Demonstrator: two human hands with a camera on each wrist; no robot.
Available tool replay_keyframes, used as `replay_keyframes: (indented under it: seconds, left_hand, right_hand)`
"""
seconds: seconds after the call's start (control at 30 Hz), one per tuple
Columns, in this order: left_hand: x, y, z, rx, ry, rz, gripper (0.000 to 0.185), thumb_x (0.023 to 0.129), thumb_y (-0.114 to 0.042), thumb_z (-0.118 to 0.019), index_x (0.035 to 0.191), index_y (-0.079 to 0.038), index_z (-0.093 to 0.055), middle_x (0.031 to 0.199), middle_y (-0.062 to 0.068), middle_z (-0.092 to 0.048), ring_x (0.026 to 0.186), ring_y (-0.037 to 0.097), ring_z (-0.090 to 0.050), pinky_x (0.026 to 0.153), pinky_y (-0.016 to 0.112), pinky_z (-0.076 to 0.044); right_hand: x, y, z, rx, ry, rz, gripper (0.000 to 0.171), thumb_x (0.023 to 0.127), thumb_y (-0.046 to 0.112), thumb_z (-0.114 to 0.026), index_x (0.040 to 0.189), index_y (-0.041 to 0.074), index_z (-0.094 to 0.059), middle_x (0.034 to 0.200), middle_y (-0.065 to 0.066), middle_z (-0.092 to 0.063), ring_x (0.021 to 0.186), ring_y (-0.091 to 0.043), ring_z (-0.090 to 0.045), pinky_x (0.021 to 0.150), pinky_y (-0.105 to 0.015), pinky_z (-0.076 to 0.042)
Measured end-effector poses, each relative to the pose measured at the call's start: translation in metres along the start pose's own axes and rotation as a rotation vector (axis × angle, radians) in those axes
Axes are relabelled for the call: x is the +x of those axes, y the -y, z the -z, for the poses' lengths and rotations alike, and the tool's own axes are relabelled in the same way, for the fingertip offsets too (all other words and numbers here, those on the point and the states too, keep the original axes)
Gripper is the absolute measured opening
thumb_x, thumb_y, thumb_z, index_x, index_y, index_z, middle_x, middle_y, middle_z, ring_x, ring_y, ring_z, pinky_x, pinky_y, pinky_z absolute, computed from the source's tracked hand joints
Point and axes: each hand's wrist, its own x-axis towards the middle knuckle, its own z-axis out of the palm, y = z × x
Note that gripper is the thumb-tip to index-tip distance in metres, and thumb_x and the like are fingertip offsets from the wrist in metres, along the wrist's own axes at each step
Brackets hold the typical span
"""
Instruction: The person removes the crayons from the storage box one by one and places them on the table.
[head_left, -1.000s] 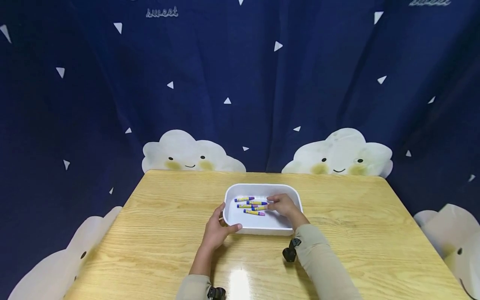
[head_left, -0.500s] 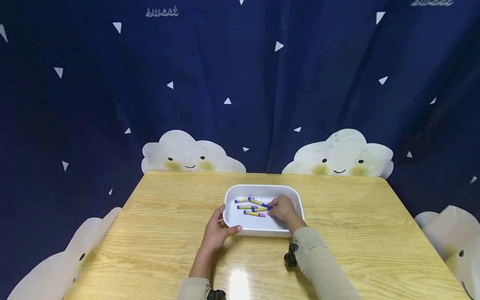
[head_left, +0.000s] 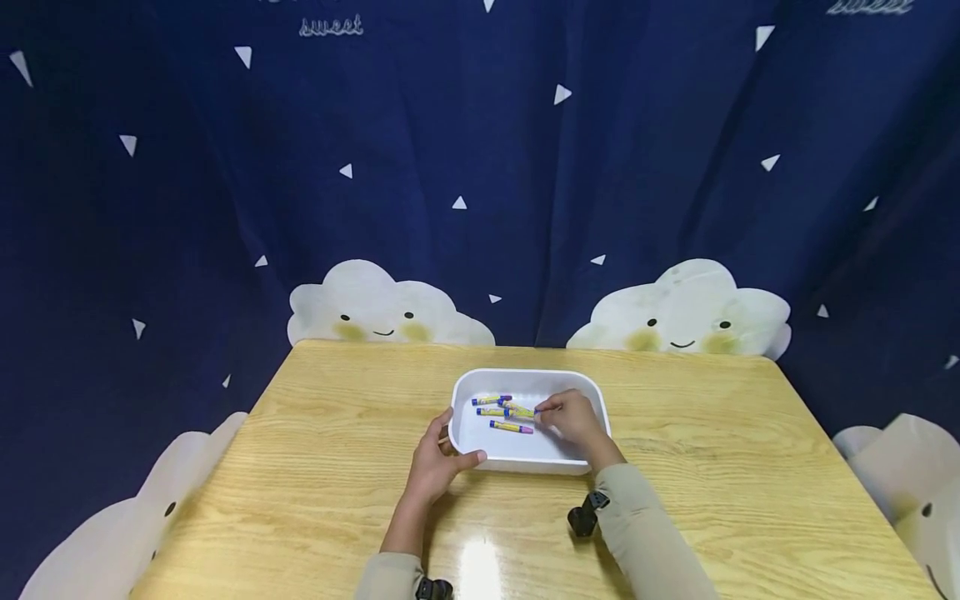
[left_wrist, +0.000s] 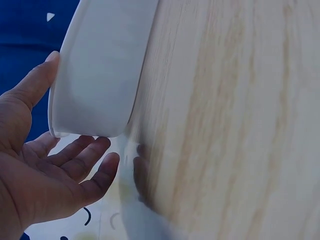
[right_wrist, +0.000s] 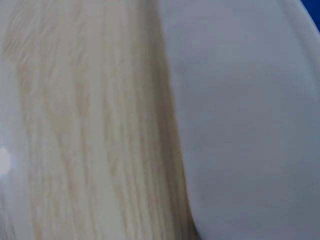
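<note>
Several crayons with yellow wrappers and blue bands lie in a white plastic bin [head_left: 521,462]. My left hand [head_left: 433,468] holds the bin's near left corner. In the left wrist view, the thumb [left_wrist: 42,75] is on its rim and the fingers [left_wrist: 82,160] are against the end wall. Inside the bin, my right hand [head_left: 573,417] pinches the blue end of a crayon [head_left: 522,412], which lies across others. A pink-tipped crayon [head_left: 511,427] is apart, nearer the front wall. The right wrist view shows only the bin's outer wall [right_wrist: 240,125] and wood, no fingers.
The bin stands on a light wooden table [head_left: 337,417]. A dark blue curtain [head_left: 420,150] with white triangles hangs behind, with smiling clouds [head_left: 375,304] along the table's back edge. Black wrist cameras [head_left: 583,518] sit at both cuffs.
My right hand has shifted crayons about in the bin; the one at its fingertips now lies farther back, over the others. My left hand has stayed at the bin's corner.
</note>
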Motion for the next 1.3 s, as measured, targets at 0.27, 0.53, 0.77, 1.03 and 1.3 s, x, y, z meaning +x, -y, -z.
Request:
replay_keyframes:
  seconds: [0.27, 0.53, 0.77, 1.03, 1.3]
  left_hand:
    - [0.000, 0.001, -0.001, 0.054, -0.020, 0.000, 0.090, 0.066, -0.008, -0.084, 0.140, 0.002, -0.035, 0.120, 0.026, -0.051, 0.103, 0.038, -0.055, 0.079, 0.035, -0.050]
    - [0.000, -0.001, -0.002, 0.048, -0.015, 0.016, 0.090, 0.066, -0.008, -0.084, 0.141, 0.000, -0.034, 0.117, 0.027, -0.052, 0.102, 0.039, -0.055, 0.076, 0.034, -0.052]
    - [0.001, -0.002, -0.003, 0.006, 0.016, 0.043, 0.093, 0.067, -0.003, -0.082, 0.144, -0.004, -0.029, 0.114, 0.028, -0.051, 0.101, 0.039, -0.055, 0.075, 0.033, -0.051]
    - [0.000, -0.005, -0.002, 0.086, 0.015, 0.033, 0.094, 0.067, -0.008, -0.083, 0.144, -0.001, -0.029, 0.116, 0.025, -0.053, 0.101, 0.036, -0.054, 0.077, 0.035, -0.050]
    - [-0.002, -0.006, -0.001, 0.117, 0.005, 0.039, 0.093, 0.066, -0.008, -0.084, 0.142, 0.001, -0.031, 0.113, 0.024, -0.054, 0.098, 0.034, -0.057, 0.076, 0.035, -0.050]
  right_hand:
    - [-0.003, 0.001, 0.005, 0.012, -0.004, 0.070, 0.005, 0.074, 0.003, -0.074, 0.078, 0.001, -0.073, 0.074, -0.002, -0.063, 0.064, -0.011, -0.050, 0.058, -0.026, -0.042]
    - [-0.026, 0.008, 0.034, -0.076, -0.076, 0.344, 0.007, 0.072, 0.002, -0.076, 0.078, 0.005, -0.074, 0.079, -0.002, -0.058, 0.075, -0.020, -0.054, 0.066, -0.036, -0.045]
    - [-0.041, 0.007, 0.055, 0.005, -0.074, 0.258, 0.007, 0.076, 0.003, -0.075, 0.083, 0.005, -0.073, 0.087, -0.002, -0.060, 0.080, -0.018, -0.055, 0.063, -0.029, -0.044]
    - [-0.049, -0.009, 0.082, 0.107, -0.092, 0.130, 0.008, 0.081, 0.007, -0.072, 0.088, 0.004, -0.073, 0.096, -0.008, -0.061, 0.088, -0.022, -0.054, 0.067, -0.031, -0.046]
    - [-0.052, -0.046, 0.111, 0.106, -0.132, 0.050, 0.019, 0.088, 0.015, -0.066, 0.098, -0.001, -0.069, 0.102, -0.013, -0.061, 0.092, -0.025, -0.054, 0.069, -0.033, -0.048]
